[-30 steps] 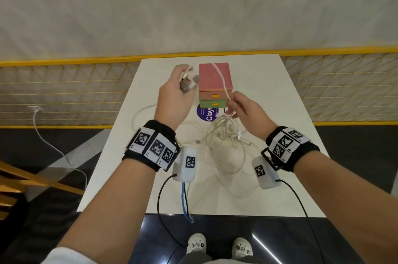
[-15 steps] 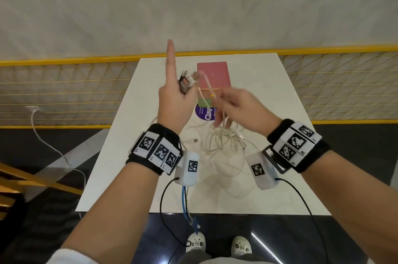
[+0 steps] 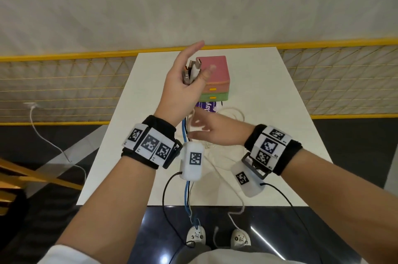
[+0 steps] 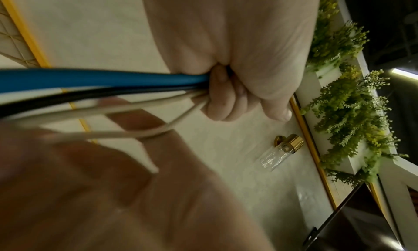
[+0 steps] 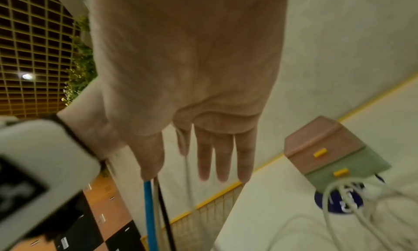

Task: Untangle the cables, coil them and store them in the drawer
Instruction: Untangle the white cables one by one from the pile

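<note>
My left hand (image 3: 183, 89) is raised over the white table (image 3: 269, 91) and grips a bundle of cable ends (image 3: 192, 70), its index finger pointing up. In the left wrist view its curled fingers (image 4: 221, 101) clamp blue (image 4: 90, 79), black and white cables. Those cables hang down past my left wrist. My right hand (image 3: 206, 132) is just below that wrist with straight fingers (image 5: 214, 158) against the hanging strands, a white strand running between them. The blue cable (image 3: 185, 197) drops past the table's front edge. Loose white cable (image 3: 217, 156) lies on the table. The pink and green drawer box (image 3: 215, 78) stands shut behind.
A purple round label (image 3: 207, 107) lies in front of the drawer box. A yellow mesh railing (image 3: 64, 83) runs behind the table. A white cord (image 3: 43, 134) trails on the dark floor at the left. My shoes (image 3: 196, 235) are under the front edge.
My right hand dropped from in front of the drawer box to below my left wrist and opened. My left hand tilted, showing the plug ends. Cables now hang over the table's front edge.
</note>
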The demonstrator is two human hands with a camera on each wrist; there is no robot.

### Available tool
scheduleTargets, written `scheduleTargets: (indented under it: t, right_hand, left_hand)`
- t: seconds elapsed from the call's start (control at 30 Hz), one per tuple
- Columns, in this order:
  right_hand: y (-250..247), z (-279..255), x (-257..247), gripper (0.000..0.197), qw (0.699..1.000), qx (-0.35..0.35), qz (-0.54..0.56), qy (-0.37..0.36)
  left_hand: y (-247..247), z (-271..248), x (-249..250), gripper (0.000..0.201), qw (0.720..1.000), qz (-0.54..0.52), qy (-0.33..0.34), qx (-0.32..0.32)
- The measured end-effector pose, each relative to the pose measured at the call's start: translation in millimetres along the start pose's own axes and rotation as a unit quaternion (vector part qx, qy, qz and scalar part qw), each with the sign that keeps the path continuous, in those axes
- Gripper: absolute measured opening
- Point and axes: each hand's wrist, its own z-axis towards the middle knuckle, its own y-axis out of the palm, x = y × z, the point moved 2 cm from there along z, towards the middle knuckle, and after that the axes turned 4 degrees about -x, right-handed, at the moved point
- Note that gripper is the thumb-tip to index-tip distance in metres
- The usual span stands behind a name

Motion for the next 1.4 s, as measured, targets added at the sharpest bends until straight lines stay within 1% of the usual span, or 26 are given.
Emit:
scheduleTargets:
  t: [0.03,0.07,0.17,0.2,0.23,0.27,0.3,0.33,0.37,0.4,0.43,0.47,0.5,0.53,0.6,0.67,0.7,0.73,0.77,0.8,0.83,0.97,1.07,1.2,1.3,1.4]
  right_hand:
    - [7,1,0,0.022,1.000,-0.016,-0.014,-0.006]
    - [14,-1,0,0.012,0.999,-0.040,-0.026,-0.008]
    - [35,-9,11,0.017,0.986,-0.166,-0.007,0.032]
    - [39,-12,14,0.020,0.979,-0.200,-0.006,0.046]
    - [41,-12,18,0.026,0.977,-0.207,-0.020,0.048]
    - [40,-12,20,0.038,0.979,-0.196,-0.025,0.042]
    - [36,-11,19,0.055,0.987,-0.157,-0.007,0.039]
    - [29,-10,15,0.070,0.994,-0.097,0.038,0.037]
    - [22,-8,10,0.077,0.995,-0.033,0.090,0.020]
    - [17,-7,5,0.071,0.991,0.016,0.134,-0.011]
    - [15,-4,0,0.054,0.986,0.041,0.157,-0.038]
    - [15,-3,-8,0.033,0.985,0.043,0.159,-0.059]
    - [21,-2,-13,0.019,0.985,0.031,0.152,-0.069]
    - [28,-2,-15,0.015,0.987,0.015,0.142,-0.068]
    - [43,-4,-9,0.022,0.994,-0.032,0.088,-0.059]
    - [52,-4,11,0.024,0.992,-0.119,-0.019,-0.026]
    - [53,-3,22,0.023,0.983,-0.172,-0.068,-0.003]
    - [51,-2,32,0.031,0.970,-0.217,-0.104,0.028]
    - [47,1,42,0.042,0.961,-0.240,-0.121,0.060]
    - [41,5,49,0.049,0.961,-0.232,-0.125,0.087]
    - [36,14,56,0.050,0.967,-0.200,-0.119,0.101]
    - [30,56,66,0.035,0.988,-0.032,-0.110,0.107]
    - [43,87,70,0.030,0.983,0.031,-0.128,0.125]
    - [63,118,78,0.039,0.970,0.011,-0.159,0.185]
    - [80,129,93,0.047,0.963,-0.030,-0.177,0.202]
    - [92,136,110,0.040,0.958,-0.018,-0.201,0.203]
  left_hand:
    - [-2,1,0,0.044,1.000,-0.016,-0.005,-0.004]
    - [-4,2,-1,0.044,1.000,-0.027,-0.007,-0.002]
    - [-14,2,-2,0.039,0.999,-0.037,-0.019,0.010]
    - [-17,2,-3,0.036,0.999,-0.044,-0.026,0.009]
    - [-18,1,-4,0.032,0.998,-0.050,-0.034,0.007]
    - [-19,0,-5,0.027,0.998,-0.051,-0.044,0.003]
    - [-19,-1,-6,0.021,0.997,-0.050,-0.056,-0.007]
    - [-17,-3,-8,0.018,0.996,-0.056,-0.071,-0.022]
    - [-14,-5,-8,0.018,0.993,-0.071,-0.087,-0.038]
    - [-11,-8,-8,0.019,0.989,-0.090,-0.099,-0.055]
    - [-8,-11,-6,0.020,0.986,-0.108,-0.105,-0.070]
    - [-6,-13,-6,0.023,0.984,-0.118,-0.108,-0.081]
    - [-6,-14,-7,0.026,0.983,-0.122,-0.111,-0.086]
    - [-6,-15,-9,0.029,0.982,-0.124,-0.116,-0.086]
    - [-10,-17,-15,0.031,0.980,-0.123,-0.134,-0.075]
    - [-16,-20,-24,0.030,0.977,-0.122,-0.165,-0.059]
    - [-18,-22,-28,0.028,0.975,-0.123,-0.178,-0.056]
    - [-20,-24,-30,0.031,0.973,-0.123,-0.188,-0.059]
    - [-22,-26,-34,0.038,0.971,-0.117,-0.197,-0.066]
    - [-22,-27,-37,0.044,0.970,-0.109,-0.207,-0.072]
    - [-23,-28,-40,0.043,0.968,-0.103,-0.216,-0.076]
    - [-20,-32,-58,0.028,0.960,-0.110,-0.254,-0.042]
    - [-20,-34,-68,0.028,0.956,-0.123,-0.264,-0.016]
    - [-30,-37,-73,0.033,0.957,-0.125,-0.261,0.006]
    - [-40,-40,-76,0.036,0.956,-0.131,-0.260,0.025]
    - [-51,-42,-77,0.037,0.958,-0.129,-0.253,0.044]
